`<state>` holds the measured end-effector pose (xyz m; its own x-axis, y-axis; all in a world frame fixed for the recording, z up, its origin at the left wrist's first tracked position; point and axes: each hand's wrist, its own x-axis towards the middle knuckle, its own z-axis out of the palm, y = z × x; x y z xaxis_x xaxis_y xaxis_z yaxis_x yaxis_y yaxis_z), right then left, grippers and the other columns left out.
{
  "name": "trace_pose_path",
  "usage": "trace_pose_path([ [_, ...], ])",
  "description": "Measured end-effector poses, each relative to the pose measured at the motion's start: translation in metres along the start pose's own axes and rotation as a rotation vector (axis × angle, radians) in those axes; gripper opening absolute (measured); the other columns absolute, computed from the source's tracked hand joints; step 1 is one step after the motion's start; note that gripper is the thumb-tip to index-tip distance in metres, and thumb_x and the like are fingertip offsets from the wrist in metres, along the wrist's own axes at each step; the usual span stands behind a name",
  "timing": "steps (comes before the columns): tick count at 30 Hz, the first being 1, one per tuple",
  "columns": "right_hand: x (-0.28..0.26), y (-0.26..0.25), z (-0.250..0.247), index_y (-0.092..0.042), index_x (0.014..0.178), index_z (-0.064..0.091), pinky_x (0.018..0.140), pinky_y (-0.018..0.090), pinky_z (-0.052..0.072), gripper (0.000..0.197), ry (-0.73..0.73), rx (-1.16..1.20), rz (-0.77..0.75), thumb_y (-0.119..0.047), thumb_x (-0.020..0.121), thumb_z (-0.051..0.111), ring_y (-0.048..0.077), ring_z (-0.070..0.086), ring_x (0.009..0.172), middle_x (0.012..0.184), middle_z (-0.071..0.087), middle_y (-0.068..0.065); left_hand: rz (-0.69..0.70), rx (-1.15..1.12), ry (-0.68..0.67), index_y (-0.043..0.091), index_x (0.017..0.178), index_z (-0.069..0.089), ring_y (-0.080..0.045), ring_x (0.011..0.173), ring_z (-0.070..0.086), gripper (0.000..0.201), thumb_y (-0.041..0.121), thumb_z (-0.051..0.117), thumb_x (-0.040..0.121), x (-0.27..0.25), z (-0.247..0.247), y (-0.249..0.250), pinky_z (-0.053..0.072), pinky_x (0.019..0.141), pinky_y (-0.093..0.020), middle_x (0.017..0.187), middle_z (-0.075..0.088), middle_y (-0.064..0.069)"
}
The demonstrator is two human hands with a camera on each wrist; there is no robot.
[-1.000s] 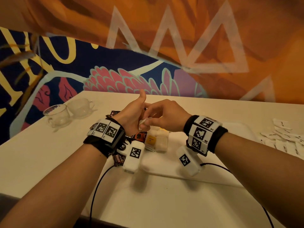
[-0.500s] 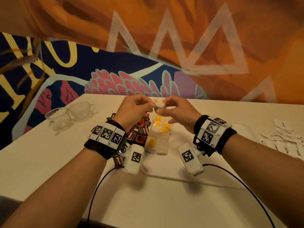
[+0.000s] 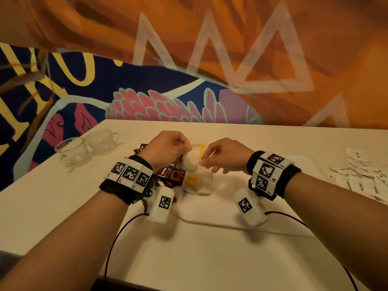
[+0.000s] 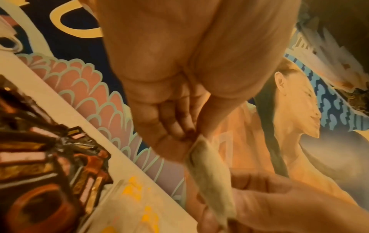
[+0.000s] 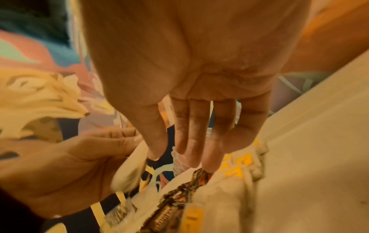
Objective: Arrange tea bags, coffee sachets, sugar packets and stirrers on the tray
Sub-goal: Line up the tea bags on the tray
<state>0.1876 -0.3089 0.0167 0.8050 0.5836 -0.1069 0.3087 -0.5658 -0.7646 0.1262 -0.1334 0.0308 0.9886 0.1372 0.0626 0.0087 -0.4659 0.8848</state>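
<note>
Both hands hold one white tea bag (image 3: 190, 159) just above the tray's (image 3: 228, 208) left part. My left hand (image 3: 184, 153) pinches its upper end, which the left wrist view shows as fingertips (image 4: 179, 134) closed on the tea bag (image 4: 209, 176). My right hand (image 3: 202, 163) pinches the lower right edge. Below them, rows of tea bags with yellow tags (image 3: 191, 180) lie on the tray. Dark red coffee sachets (image 3: 171, 175) lie beside the tray's left edge, partly hidden by my left wrist.
White packets (image 3: 361, 179) are spread on the table at the far right. Two clear glass cups (image 3: 72, 151) stand at the back left. Wrist-camera cables (image 3: 117, 234) trail toward the table's near edge. A painted wall rises behind the table.
The hands rose from the near end of the tea bag rows, then came down a little toward me. The tea bag now hangs spread out between both hands.
</note>
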Motion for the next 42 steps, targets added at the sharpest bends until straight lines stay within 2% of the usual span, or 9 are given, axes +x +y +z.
trace_pose_path([
  [4, 0.001, 0.011, 0.002, -0.020, 0.088, 0.069, 0.055, 0.022, 0.052, 0.018, -0.029, -0.136, 0.053, -0.035, 0.080, 0.074, 0.011, 0.070, 0.075, 0.083, 0.075, 0.001, -0.232, 0.024, -0.208, 0.002, 0.083, 0.060, -0.012, 0.054, 0.063, 0.012, 0.000, 0.055, 0.093, -0.010, 0.011, -0.011, 0.057, 0.054, -0.026, 0.073, 0.061, -0.009],
  [9, 0.002, 0.016, 0.007, -0.020, 0.092, 0.069, 0.056, 0.022, 0.052, 0.022, -0.064, -0.207, 0.086, -0.039, 0.081, 0.072, 0.012, 0.071, 0.081, 0.089, 0.074, 0.002, -0.301, 0.129, -0.254, 0.004, 0.081, 0.061, -0.033, 0.079, 0.071, 0.011, 0.002, 0.058, 0.092, -0.011, 0.029, -0.025, 0.057, 0.081, -0.047, 0.083, 0.066, -0.014],
  [13, 0.000, 0.022, 0.010, -0.020, 0.092, 0.069, 0.059, 0.023, 0.054, 0.022, -0.076, -0.257, 0.104, -0.039, 0.081, 0.072, 0.010, 0.070, 0.078, 0.085, 0.074, 0.000, -0.272, 0.210, -0.232, 0.007, 0.081, 0.062, -0.031, 0.075, 0.072, 0.012, 0.003, 0.058, 0.092, -0.011, 0.034, -0.028, 0.058, 0.077, -0.047, 0.078, 0.069, -0.010],
  [16, -0.002, 0.024, 0.011, -0.019, 0.094, 0.069, 0.057, 0.021, 0.050, 0.024, -0.072, -0.287, 0.114, -0.039, 0.081, 0.073, 0.008, 0.066, 0.068, 0.075, 0.071, -0.003, -0.216, 0.342, -0.169, 0.007, 0.083, 0.064, -0.019, 0.059, 0.070, 0.007, 0.005, 0.062, 0.089, -0.009, 0.034, -0.031, 0.059, 0.059, -0.031, 0.073, 0.069, -0.005],
  [19, -0.003, 0.026, 0.011, -0.018, 0.094, 0.070, 0.055, 0.020, 0.046, 0.024, -0.085, -0.342, 0.108, -0.037, 0.080, 0.074, 0.009, 0.067, 0.069, 0.072, 0.071, -0.005, -0.162, 0.474, -0.136, 0.010, 0.084, 0.065, -0.010, 0.049, 0.063, 0.004, 0.010, 0.064, 0.088, -0.009, 0.033, -0.032, 0.048, 0.044, -0.018, 0.070, 0.067, 0.000],
  [24, -0.004, 0.022, 0.014, -0.017, 0.093, 0.072, 0.071, 0.024, 0.050, 0.019, -0.098, -0.441, 0.077, -0.032, 0.080, 0.074, 0.013, 0.065, 0.085, 0.079, 0.069, -0.005, -0.026, 0.687, -0.082, 0.019, 0.084, 0.062, -0.011, 0.075, 0.055, 0.008, 0.020, 0.070, 0.082, -0.014, 0.026, -0.030, 0.038, 0.057, -0.019, 0.081, 0.058, 0.008],
  [30, -0.003, 0.019, 0.019, -0.023, 0.090, 0.075, 0.069, 0.024, 0.055, 0.009, -0.233, -0.451, 0.065, -0.026, 0.085, 0.068, 0.010, 0.066, 0.075, 0.085, 0.074, -0.003, -0.031, 0.878, -0.296, 0.018, 0.089, 0.068, -0.014, 0.084, 0.058, 0.011, 0.019, 0.071, 0.079, -0.020, 0.026, -0.027, 0.050, 0.069, -0.026, 0.086, 0.060, 0.006],
  [37, -0.003, 0.013, 0.025, -0.022, 0.104, 0.071, 0.062, 0.021, 0.055, 0.019, -0.301, -0.439, 0.046, -0.028, 0.087, 0.068, 0.016, 0.070, 0.089, 0.102, 0.073, 0.003, 0.014, 0.848, -0.287, 0.019, 0.092, 0.067, -0.011, 0.080, 0.051, 0.015, 0.024, 0.074, 0.079, -0.018, 0.032, -0.033, 0.039, 0.063, -0.023, 0.079, 0.051, 0.012],
  [42, -0.008, 0.011, 0.015, -0.024, 0.102, 0.071, 0.087, 0.030, 0.053, 0.019, -0.201, -0.472, 0.009, -0.032, 0.084, 0.070, 0.015, 0.063, 0.097, 0.104, 0.068, -0.006, -0.032, 0.743, -0.197, 0.022, 0.087, 0.063, -0.007, 0.068, 0.053, 0.010, 0.023, 0.071, 0.082, -0.021, 0.009, -0.030, 0.042, 0.056, -0.020, 0.078, 0.056, 0.010],
])
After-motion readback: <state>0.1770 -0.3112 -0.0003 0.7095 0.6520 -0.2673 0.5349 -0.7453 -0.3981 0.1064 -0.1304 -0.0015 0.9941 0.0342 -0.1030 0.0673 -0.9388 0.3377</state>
